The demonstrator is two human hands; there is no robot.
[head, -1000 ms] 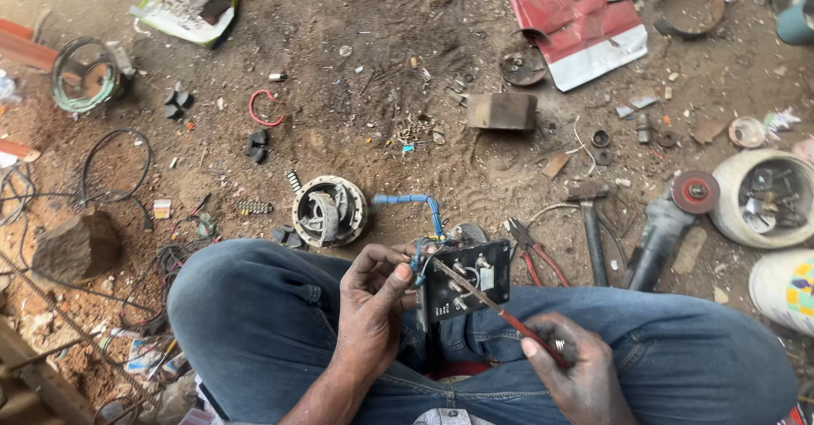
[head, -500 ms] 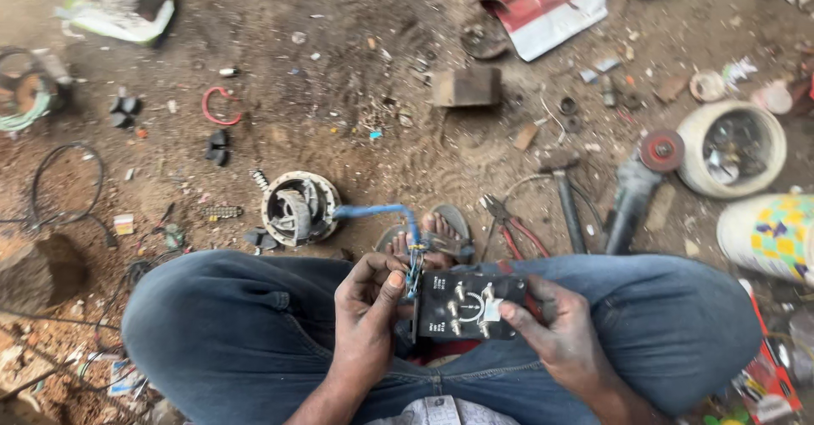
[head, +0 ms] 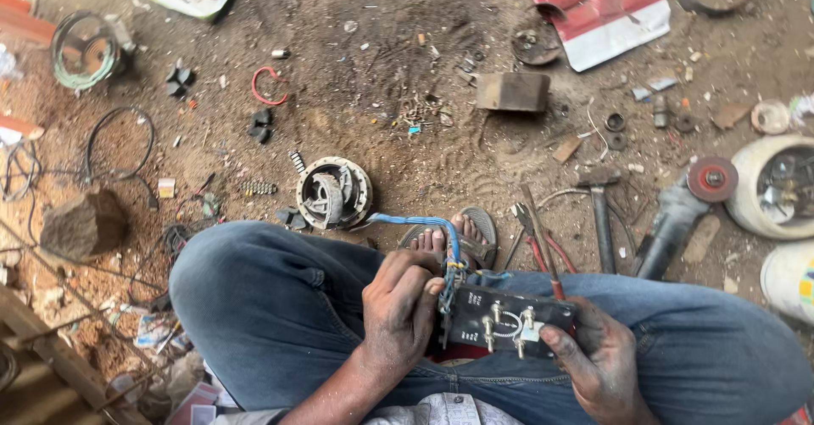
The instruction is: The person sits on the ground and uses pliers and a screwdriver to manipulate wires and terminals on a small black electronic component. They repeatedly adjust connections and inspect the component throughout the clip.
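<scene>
Sitting cross-legged on bare dirt in blue jeans (head: 280,306), the person holds a black terminal board (head: 507,323) over the lap, low in the head view and a little right of centre. The left hand (head: 398,310) curls around the board's left edge, fingers pressed together where a bundle of blue wires (head: 424,221) meets it. The right hand (head: 598,361) grips the board's lower right corner, thumb on its face, and also pinches a red-handled screwdriver (head: 543,251) whose shaft slants up and left past the board's top edge. Several metal studs stand up from the board's face. The wires arc up and left to a round motor part (head: 334,192) lying on the ground just beyond the left knee. A sandalled foot (head: 454,238) shows between the knees, touching the ground just behind the wires. Red-handled pliers (head: 532,243) lie just right of the foot, a hammer (head: 600,213) beside them, then an angle grinder (head: 682,209) with a red disc. A white tub (head: 750,187) of parts sits at the right edge. Farther off, a small block (head: 513,92) rests on the dirt, and a red and white sheet (head: 602,9) lies near the top edge. A stone (head: 83,226) sits at the left among loose black cables (head: 119,141).
</scene>
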